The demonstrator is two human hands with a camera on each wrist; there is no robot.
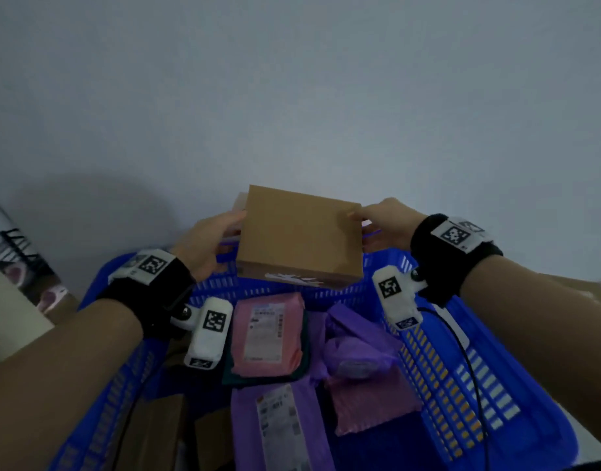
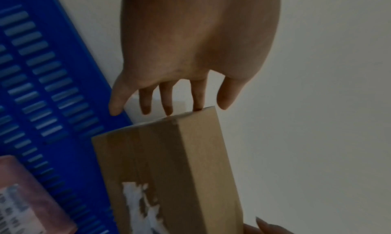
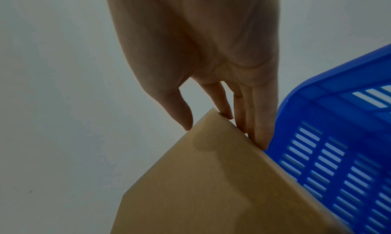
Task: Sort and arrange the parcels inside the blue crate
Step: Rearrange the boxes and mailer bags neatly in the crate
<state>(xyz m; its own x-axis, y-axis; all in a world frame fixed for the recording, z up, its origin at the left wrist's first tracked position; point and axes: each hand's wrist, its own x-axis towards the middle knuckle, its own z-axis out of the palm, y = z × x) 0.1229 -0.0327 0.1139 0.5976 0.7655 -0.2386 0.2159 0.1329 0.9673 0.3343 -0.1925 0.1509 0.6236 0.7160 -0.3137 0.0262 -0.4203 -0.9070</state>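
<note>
A brown cardboard box (image 1: pixel 299 232) (image 2: pixel 169 170) (image 3: pixel 201 179) with a torn white label on its near side is held over the far wall of the blue crate (image 1: pixel 462 385) (image 2: pixel 52 87) (image 3: pixel 338 137). My left hand (image 1: pixel 207 243) (image 2: pixel 165 107) touches the box's left end with straight fingers. My right hand (image 1: pixel 384 222) (image 3: pixel 211 120) pinches the right far corner, thumb on the top face and fingers along the side. Inside the crate lie a pink parcel (image 1: pixel 268 334) (image 2: pixel 25 195), purple bags (image 1: pixel 357 348) and a labelled purple bag (image 1: pixel 278 430).
A pink padded parcel (image 1: pixel 370 402) and brown boxes (image 1: pixel 156 433) also lie in the crate. A pale box edge (image 1: pixel 239 202) shows behind the held box. A white wall (image 1: pixel 292 96) stands close behind. More cardboard (image 1: pixel 591 297) sits outside at the right.
</note>
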